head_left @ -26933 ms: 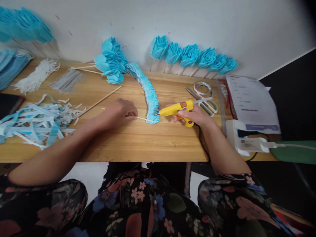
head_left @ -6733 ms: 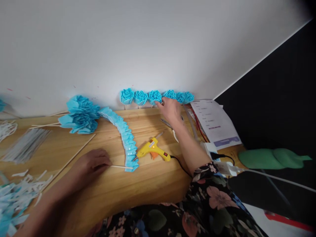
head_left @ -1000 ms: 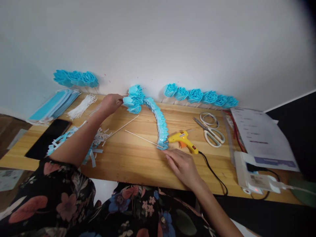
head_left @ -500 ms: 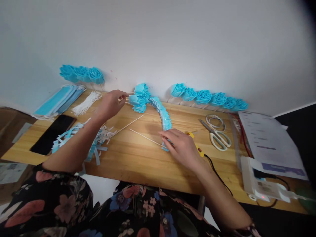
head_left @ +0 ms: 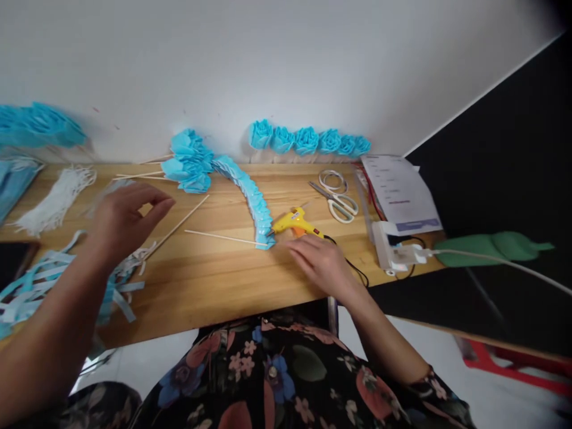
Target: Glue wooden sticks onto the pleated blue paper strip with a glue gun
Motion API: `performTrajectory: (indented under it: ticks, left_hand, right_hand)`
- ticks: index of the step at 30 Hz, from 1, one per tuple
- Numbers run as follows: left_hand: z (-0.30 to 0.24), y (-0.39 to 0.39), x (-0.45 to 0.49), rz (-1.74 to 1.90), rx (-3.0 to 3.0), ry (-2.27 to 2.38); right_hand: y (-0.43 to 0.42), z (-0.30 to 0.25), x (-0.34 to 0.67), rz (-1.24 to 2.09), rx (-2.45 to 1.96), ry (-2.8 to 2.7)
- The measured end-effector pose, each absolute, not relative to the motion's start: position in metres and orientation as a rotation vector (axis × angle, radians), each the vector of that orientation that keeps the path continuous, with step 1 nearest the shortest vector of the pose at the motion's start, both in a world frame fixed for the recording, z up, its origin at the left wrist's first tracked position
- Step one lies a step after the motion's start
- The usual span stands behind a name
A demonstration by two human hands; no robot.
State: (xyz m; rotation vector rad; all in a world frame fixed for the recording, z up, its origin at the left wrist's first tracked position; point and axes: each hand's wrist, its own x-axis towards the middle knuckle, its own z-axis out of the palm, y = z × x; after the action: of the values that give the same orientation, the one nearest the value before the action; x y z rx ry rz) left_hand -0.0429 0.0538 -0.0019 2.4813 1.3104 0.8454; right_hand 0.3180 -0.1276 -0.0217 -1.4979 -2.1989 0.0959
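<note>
Right hand (head_left: 319, 259): low over the bench (head_left: 214, 292), loosely open, fingers reaching toward the strip's near end; nothing seen in its hold, fingertips blurred.
Left hand (head_left: 129, 217): raised over the bench's left part, fingers bent and thumb brought close to the forefinger; nothing visible between them, and whether the tips meet I cannot tell.
Pleated blue strip (head_left: 257, 202): lying in a curve on the bench, its near end just beside the right hand.
Wooden stick (head_left: 223, 238): flat on the bench, one tip lying across the strip's near end.
Yellow glue gun (head_left: 295, 220): just beyond the right hand, nozzle at the edge of the strip's near end, black cord (head_left: 357, 271) trailing right.
Second stick (head_left: 179, 226): slanting away from the cut scraps (head_left: 33, 286), between the left hand and the strip.
Blue paper-like flowers (head_left: 190, 164): clustered on their stems by the strip's far end.
Scissors (head_left: 329, 196): beyond the glue gun, blades partly over or beside a white coil (head_left: 320, 177).
White elastic loops (head_left: 58, 199): bundled past the left forearm, masks (head_left: 15, 185) beside them.
Flower row (head_left: 307, 140): six blooms leaning on the wall (head_left: 223, 71).
Far right: a power strip (head_left: 381, 244) near a printed sheet (head_left: 400, 190).
</note>
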Motion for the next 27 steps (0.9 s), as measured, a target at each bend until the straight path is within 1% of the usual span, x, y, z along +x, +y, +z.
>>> performTrajectory:
  ticks: [4, 12, 20, 27]
  left_hand:
    - [0.004, 0.04, -0.039, 0.828, 2.488, 1.29]
    - [-0.001, 0.014, -0.045, 0.768, 2.425, 1.221]
    - [-0.012, -0.01, -0.029, 0.638, 2.447, 1.047]
    - [-0.016, -0.014, -0.032, 0.58, 2.433, 1.044]
  right_hand:
    - [-0.14, -0.021, 0.355, 0.024, -1.73, -2.053]
    - [-0.148, -0.022, 0.39, -0.092, -1.875, -1.908]
    - [-0.146, -0.042, 0.394, -0.035, -1.854, -2.004]
    - [-0.134, -0.057, 0.397, -0.056, -1.792, -2.084]
